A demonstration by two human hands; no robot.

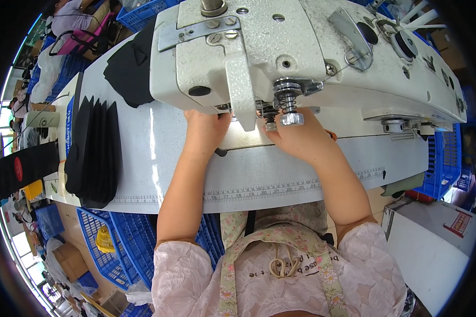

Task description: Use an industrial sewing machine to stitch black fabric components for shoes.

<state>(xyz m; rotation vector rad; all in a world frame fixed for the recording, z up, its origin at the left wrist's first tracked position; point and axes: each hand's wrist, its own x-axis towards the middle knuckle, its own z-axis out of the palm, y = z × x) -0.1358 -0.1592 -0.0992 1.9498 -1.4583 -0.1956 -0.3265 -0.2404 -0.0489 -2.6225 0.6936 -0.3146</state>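
Observation:
Both of my hands reach under the head of a white sewing machine. My left hand is left of the needle area, its fingers mostly hidden behind the machine. To the right, my right hand lies partly behind the tension knobs, and its fingertips cannot be seen. A small edge of black fabric shows beside my left wrist. Something small and orange pokes out by the right hand; its kind is unclear. Whatever the fingers touch is covered.
A stack of black fabric pieces lies on the left of the pale table, with more black fabric behind. A printed ruler strip runs along the front edge. Blue baskets stand below; a white box is at the right.

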